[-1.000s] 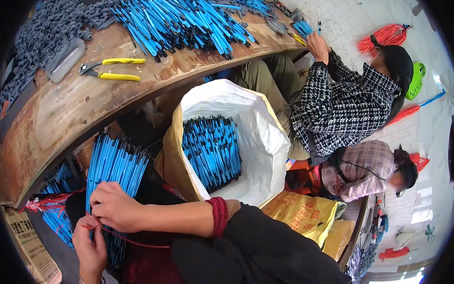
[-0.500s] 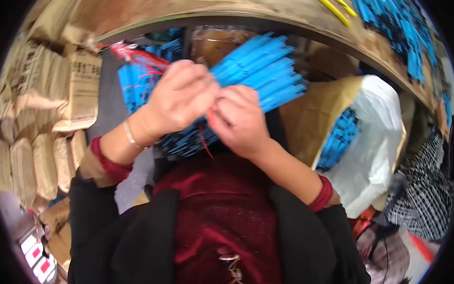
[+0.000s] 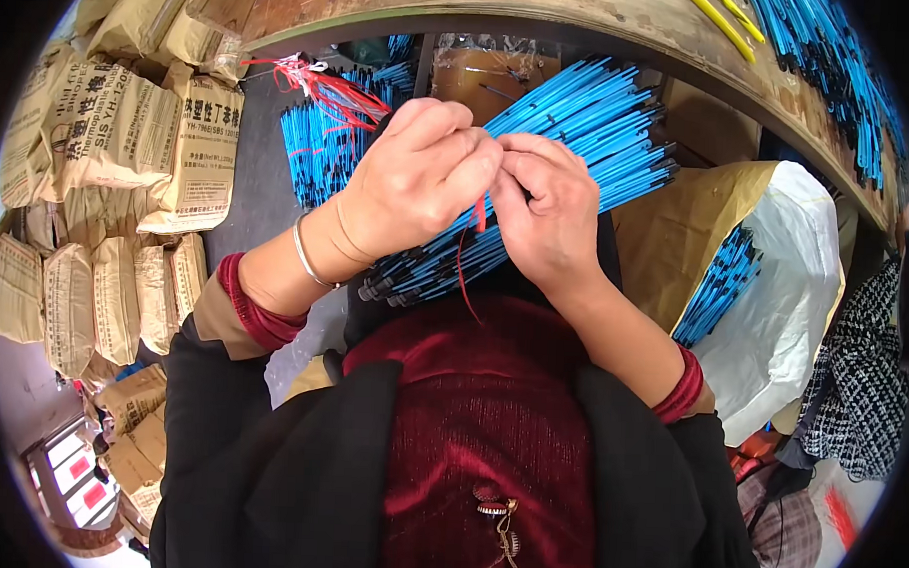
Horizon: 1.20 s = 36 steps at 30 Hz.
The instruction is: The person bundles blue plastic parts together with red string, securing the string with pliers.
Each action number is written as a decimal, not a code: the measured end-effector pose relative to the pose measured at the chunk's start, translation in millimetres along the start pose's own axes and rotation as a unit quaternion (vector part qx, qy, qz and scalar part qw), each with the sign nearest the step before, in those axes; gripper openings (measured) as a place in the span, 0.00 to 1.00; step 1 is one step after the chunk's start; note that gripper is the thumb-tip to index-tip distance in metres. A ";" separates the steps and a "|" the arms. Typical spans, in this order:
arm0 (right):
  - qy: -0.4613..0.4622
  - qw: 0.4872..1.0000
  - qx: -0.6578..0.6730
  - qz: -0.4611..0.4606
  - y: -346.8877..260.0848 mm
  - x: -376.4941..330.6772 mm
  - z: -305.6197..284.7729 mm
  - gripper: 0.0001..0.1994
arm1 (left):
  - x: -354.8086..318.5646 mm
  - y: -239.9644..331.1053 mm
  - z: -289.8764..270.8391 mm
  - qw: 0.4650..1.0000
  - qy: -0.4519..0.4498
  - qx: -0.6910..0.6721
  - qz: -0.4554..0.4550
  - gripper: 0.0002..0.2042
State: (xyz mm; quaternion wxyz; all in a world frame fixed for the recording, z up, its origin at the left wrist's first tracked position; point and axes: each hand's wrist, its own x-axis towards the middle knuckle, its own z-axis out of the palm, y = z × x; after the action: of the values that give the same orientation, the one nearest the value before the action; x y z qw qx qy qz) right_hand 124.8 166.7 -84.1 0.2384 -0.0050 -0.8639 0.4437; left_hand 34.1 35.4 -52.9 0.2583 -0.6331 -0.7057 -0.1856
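Note:
A thick bundle of thin blue sticks with black ends (image 3: 590,119) lies slantwise across my lap, its dark ends toward me on the left. Over its middle, my left hand (image 3: 413,177) and my right hand (image 3: 552,212) meet with fingertips pinched together. Between them a red tie string (image 3: 479,213) shows, its loose end hanging down over the sticks toward my lap. Both hands are closed on this string; my fingers hide where it crosses or is knotted.
More blue sticks (image 3: 314,144) stand beyond my left hand, with red and white strings (image 3: 346,98) on top. A wooden table edge (image 3: 464,14) runs across the far side. On the right gapes a white-lined sack (image 3: 778,325) holding blue sticks. Brown paper sacks (image 3: 203,165) are stacked left.
My hands, still together at the string, and the bundle appear farther right in the picture, as does the whole scene. The view has shifted and turned sharper.

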 end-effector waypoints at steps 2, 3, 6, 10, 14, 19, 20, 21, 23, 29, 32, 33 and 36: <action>-0.006 1.000 -0.019 -0.006 -1.3 -0.4 -1.1 0.07 | -0.4 -2.4 -0.3 1.000 0.002 0.000 -0.006 0.11; -0.006 1.000 -0.019 -0.007 -0.2 -0.2 -1.0 0.07 | -0.8 -3.7 -0.4 1.000 0.004 -0.001 -0.011 0.09; -0.022 0.999 0.040 -0.029 6.8 3.6 -0.7 0.05 | -2.7 -5.3 0.3 1.000 0.014 -0.004 -0.025 0.07; -0.013 0.998 0.067 0.000 5.5 7.6 -6.6 0.06 | -5.1 -4.4 0.6 0.998 0.029 -0.018 -0.049 0.06; -0.104 0.994 0.039 0.018 -1.3 13.5 -17.0 0.09 | -6.4 -2.7 1.4 0.997 0.029 -0.033 -0.058 0.07; -0.098 0.995 0.023 0.027 -1.3 11.1 -15.4 0.09 | -7.7 -0.2 3.7 0.998 0.030 -0.014 -0.060 0.06; -0.088 0.996 0.008 0.029 -2.0 10.6 -14.3 0.09 | -7.4 0.5 3.8 0.998 0.027 -0.002 -0.059 0.06; -0.078 0.996 -0.008 0.030 -2.9 10.2 -12.8 0.08 | -7.0 1.5 3.9 0.998 0.027 -0.003 -0.059 0.06; -0.067 0.997 -0.024 0.031 -4.6 8.7 -9.6 0.08 | -5.7 3.6 3.8 0.999 0.021 0.004 -0.046 0.05; -0.003 0.999 0.007 0.049 -5.8 6.8 -7.3 0.03 | -5.1 5.7 5.4 0.999 0.024 0.009 -0.032 0.05; -0.028 0.998 0.017 0.049 -2.3 7.5 -10.9 0.03 | -5.7 6.3 4.6 0.999 0.027 0.013 -0.031 0.05; -0.047 0.998 0.013 0.038 -0.4 7.4 -12.4 0.03 | -5.7 6.4 4.2 0.999 0.028 0.012 -0.032 0.05; -0.076 0.997 0.012 0.011 3.1 8.1 -21.3 0.04 | -5.0 7.0 2.1 0.999 0.032 -0.010 -0.035 0.07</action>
State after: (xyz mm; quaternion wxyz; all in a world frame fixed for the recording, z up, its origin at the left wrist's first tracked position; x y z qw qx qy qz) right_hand 125.9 186.6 -72.6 0.1670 0.0221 -0.8741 0.4556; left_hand 41.1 33.5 -58.0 0.2680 -0.6044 -0.7167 -0.2218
